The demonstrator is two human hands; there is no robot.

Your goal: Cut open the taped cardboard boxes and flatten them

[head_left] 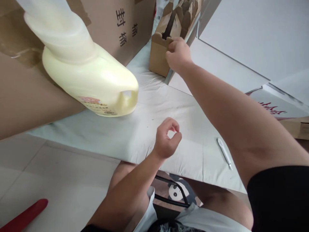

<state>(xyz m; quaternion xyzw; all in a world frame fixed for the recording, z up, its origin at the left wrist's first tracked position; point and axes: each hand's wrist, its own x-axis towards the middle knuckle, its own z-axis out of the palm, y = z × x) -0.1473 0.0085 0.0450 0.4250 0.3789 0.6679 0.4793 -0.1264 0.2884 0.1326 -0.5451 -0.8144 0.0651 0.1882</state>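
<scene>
My left hand (167, 138) hovers over the pale cloth-covered table (193, 129), its fingers curled into a ring with a gap through which the cloth shows, holding nothing. My right hand (179, 54) reaches forward to a small brown cardboard box (158, 58) at the back; its curled fingers are at the box's near top edge. Whether they pinch the cardboard is hard to see. A large pale yellow jug (96, 77) with a handle hole stands at the left. On the cloth at the right lies a slim white tool (224, 154).
A large brown carton (106, 22) with printed characters is behind the jug. More small cardboard boxes (189, 14) line up at the back. White panels (241, 38) and a white box with red writing (277, 103) are on the right. A red object (29, 214) shows at lower left.
</scene>
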